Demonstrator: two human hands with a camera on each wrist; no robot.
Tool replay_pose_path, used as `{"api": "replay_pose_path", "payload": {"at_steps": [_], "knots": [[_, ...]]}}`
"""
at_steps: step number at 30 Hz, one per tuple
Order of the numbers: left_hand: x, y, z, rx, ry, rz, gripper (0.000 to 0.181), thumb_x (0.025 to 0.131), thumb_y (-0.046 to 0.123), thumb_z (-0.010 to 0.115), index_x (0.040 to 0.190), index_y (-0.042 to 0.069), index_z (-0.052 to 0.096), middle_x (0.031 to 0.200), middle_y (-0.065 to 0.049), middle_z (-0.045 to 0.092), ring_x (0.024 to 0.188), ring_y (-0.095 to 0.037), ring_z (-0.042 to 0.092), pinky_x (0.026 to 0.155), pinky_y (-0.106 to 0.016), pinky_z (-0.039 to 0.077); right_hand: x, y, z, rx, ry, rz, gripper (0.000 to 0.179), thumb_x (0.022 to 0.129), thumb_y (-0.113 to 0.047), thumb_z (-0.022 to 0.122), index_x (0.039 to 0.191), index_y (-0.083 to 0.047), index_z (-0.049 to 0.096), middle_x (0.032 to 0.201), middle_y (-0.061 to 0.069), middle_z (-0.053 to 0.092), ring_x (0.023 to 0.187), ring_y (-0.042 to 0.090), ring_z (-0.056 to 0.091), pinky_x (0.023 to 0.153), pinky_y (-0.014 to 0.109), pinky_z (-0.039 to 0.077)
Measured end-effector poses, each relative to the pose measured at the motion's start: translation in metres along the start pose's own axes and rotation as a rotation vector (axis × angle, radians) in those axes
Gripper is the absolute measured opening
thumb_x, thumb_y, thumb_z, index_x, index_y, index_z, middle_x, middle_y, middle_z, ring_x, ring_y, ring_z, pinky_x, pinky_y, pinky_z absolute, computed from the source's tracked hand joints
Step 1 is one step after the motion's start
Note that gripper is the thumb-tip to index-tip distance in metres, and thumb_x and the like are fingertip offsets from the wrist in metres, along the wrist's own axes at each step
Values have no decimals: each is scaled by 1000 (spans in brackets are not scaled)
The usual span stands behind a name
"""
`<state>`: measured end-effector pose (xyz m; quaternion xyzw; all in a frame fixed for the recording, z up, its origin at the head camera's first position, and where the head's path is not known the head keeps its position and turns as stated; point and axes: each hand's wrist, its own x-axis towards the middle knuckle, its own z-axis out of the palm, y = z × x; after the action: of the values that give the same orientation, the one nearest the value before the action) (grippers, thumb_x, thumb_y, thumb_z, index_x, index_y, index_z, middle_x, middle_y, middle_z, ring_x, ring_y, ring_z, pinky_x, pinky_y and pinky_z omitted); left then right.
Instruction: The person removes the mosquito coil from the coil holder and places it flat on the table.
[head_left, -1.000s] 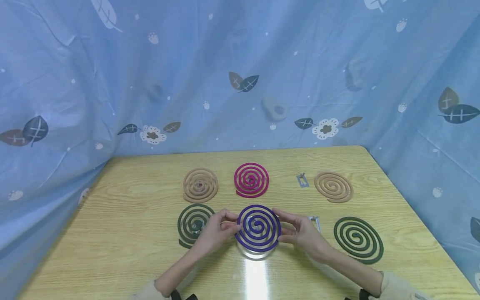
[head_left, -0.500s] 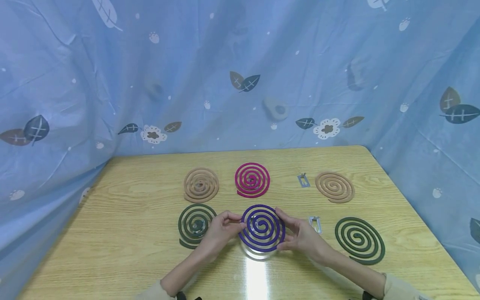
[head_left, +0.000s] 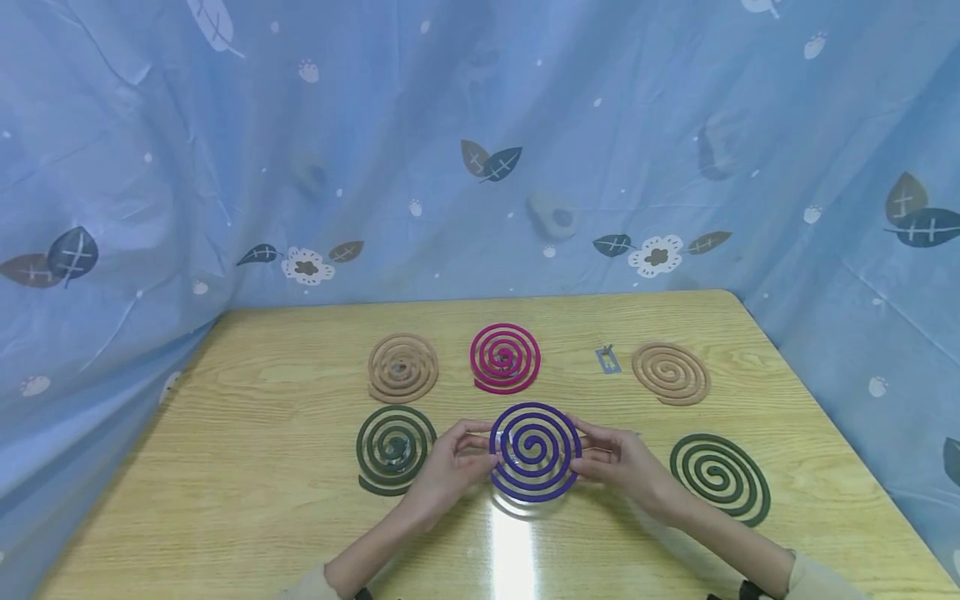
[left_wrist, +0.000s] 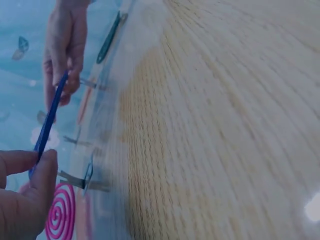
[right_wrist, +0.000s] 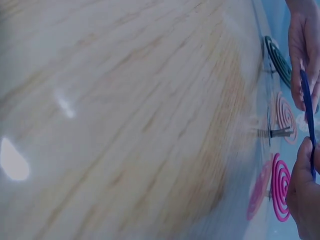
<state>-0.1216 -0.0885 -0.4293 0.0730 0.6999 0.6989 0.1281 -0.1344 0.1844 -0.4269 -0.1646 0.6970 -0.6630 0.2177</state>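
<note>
A purple mosquito coil (head_left: 532, 443) is held up near the middle of the table, tilted to face the head camera. At its left edge my left hand (head_left: 442, 468) pinches the rim between thumb and fingers. My right hand (head_left: 628, 468) grips the opposite rim the same way. In the left wrist view the coil (left_wrist: 47, 125) shows edge-on, a thin blue strip spanning both hands. A metal coil stand (left_wrist: 75, 180) rises from the table close by; in the head view the purple coil partly covers it. The right wrist view also shows the coil (right_wrist: 308, 110) above the tabletop.
On stands sit a green coil (head_left: 362, 450), a tan coil (head_left: 402, 337) and a magenta coil (head_left: 505, 326). A bare metal stand (head_left: 608, 360) is at the back right, near another tan coil (head_left: 667, 372) and another green coil (head_left: 716, 477) lying on the wooden table (head_left: 247, 467).
Both hands have shifted the purple coil a little to the right. The right hand now covers most of the front-right metal stand. The other coils stay where they were.
</note>
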Motion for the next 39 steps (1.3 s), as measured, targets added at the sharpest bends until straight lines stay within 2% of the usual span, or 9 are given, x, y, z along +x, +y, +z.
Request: {"api": "replay_pose_path", "payload": {"at_steps": [5,11,16,20,24,29,34,39], "knots": [[-2,-3,0,-58,-8,-1,43,83,-4,68,122,-11,49,112,-22,57,93,-25,66,83,-31,58,-1,3,-2,-23,25,17,63,91,-5,62,143,9,30,118,30,60,95,14,67,85,32,57],[-3,-4,5,-69,-6,2,59,84,-5,67,137,-6,41,108,-21,57,89,-22,66,83,-31,58,-1,5,0,-19,113,15,55,92,-7,62,138,10,38,122,31,57,95,13,68,85,31,57],[-2,-4,9,-86,-11,14,56,85,-8,65,136,-9,43,112,-22,54,92,-25,66,84,-30,58,0,2,3,19,203,30,51,90,-4,64,132,14,42,126,31,53,96,9,67,87,28,55],[-1,-5,10,-57,-31,39,55,84,-10,64,135,-11,44,116,-26,56,98,-32,65,85,-29,57,-1,0,2,7,288,52,42,89,0,64,125,15,50,117,25,62,89,7,68,83,27,57],[1,-8,11,41,-29,101,50,83,-9,66,130,-11,49,117,-26,61,98,-34,66,84,-27,57,-2,-1,0,9,346,77,35,87,1,66,118,15,56,105,15,70,84,9,68,81,27,58],[2,-10,13,149,6,149,55,80,-6,70,132,-6,52,115,-23,62,92,-30,68,82,-23,57,-5,-1,-4,21,279,63,42,87,0,67,122,16,52,111,18,67,89,10,68,85,28,57],[4,-8,16,156,4,140,60,80,-5,71,135,-3,49,114,-22,61,91,-29,68,81,-22,57,-7,-3,-8,13,208,65,60,81,0,73,130,16,44,127,27,56,98,12,66,88,27,55],[5,-7,20,162,-3,151,58,79,-5,72,133,-5,50,114,-21,62,89,-28,67,80,-22,57,-11,-3,-11,-17,165,66,70,78,-1,75,135,14,39,133,31,48,110,23,62,87,30,56]]}}
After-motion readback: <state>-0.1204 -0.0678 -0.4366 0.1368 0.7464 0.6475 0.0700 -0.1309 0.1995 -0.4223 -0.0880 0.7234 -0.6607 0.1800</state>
